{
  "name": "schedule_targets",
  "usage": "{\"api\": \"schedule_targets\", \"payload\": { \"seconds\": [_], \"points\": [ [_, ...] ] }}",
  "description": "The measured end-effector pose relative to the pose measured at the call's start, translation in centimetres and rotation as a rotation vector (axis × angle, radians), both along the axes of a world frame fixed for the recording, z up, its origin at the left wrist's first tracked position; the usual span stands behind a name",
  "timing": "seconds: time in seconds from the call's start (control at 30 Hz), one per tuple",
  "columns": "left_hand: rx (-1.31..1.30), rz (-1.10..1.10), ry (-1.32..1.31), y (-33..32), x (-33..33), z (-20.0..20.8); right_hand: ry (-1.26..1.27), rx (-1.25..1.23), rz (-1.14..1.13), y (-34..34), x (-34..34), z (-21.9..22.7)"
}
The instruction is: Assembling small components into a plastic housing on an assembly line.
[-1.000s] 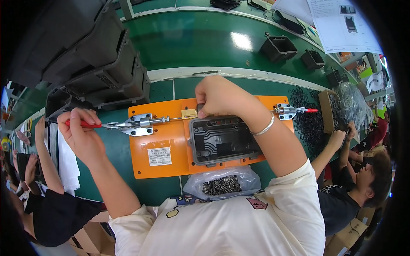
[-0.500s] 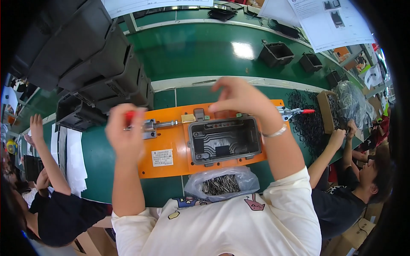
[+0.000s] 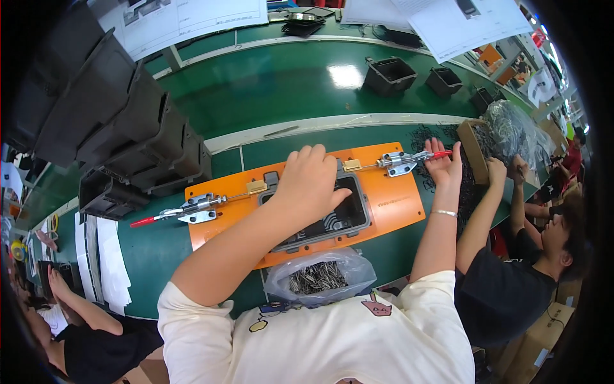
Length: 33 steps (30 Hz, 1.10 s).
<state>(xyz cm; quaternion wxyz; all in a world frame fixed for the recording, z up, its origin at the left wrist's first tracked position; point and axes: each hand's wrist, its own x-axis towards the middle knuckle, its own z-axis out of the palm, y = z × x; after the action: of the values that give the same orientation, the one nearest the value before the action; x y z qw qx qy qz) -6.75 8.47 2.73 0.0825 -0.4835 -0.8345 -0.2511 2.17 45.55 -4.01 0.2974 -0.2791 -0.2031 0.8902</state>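
A black plastic box (image 3: 366, 214) sits with its open side up on an orange fixture plate (image 3: 400, 185). My left hand (image 3: 310, 182) reaches over it, fingers curled at its far edge and thumb out to the right; what the fingertips hold is hidden. My right hand (image 3: 444, 165) is open, palm up, against the red handle of the right toggle clamp (image 3: 400, 163). The left toggle clamp (image 3: 201, 206) lies with its red handle pointing outward. Brass-coloured blocks, a left one (image 3: 256, 187) and a right one (image 3: 352, 166), end the clamp rods near the box.
A clear bag of metal pins (image 3: 318, 277) lies in front of the plate. Black boxes (image 3: 147, 134) are stacked at left. To the right are a cardboard carton (image 3: 472, 153), small black parts and a co-worker's arm (image 3: 480, 217). More black boxes (image 3: 390, 75) stand farther back.
My left hand has left the left clamp's handle and moved right, over the box. My right hand has gone from the box's far edge to the right clamp's handle. The view has shifted.
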Motion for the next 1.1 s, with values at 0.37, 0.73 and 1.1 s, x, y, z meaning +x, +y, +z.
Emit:
{"api": "schedule_targets", "payload": {
  "seconds": [0.37, 0.73, 1.1],
  "points": [
    [0.094, 0.044, 0.002, 1.8, -0.3, -2.3, -0.505, 2.237, 0.407, -15.5, -4.5, 7.1],
    [0.258, 0.118, 0.018, -5.9, 2.6, 1.8, -0.282, 1.303, -0.429, -6.7, -0.8, 10.3],
    [0.073, 0.411, -0.320, -11.2, 4.6, -1.1, -0.487, 1.565, 0.583, -21.3, 2.7, 5.7]
  ]
}}
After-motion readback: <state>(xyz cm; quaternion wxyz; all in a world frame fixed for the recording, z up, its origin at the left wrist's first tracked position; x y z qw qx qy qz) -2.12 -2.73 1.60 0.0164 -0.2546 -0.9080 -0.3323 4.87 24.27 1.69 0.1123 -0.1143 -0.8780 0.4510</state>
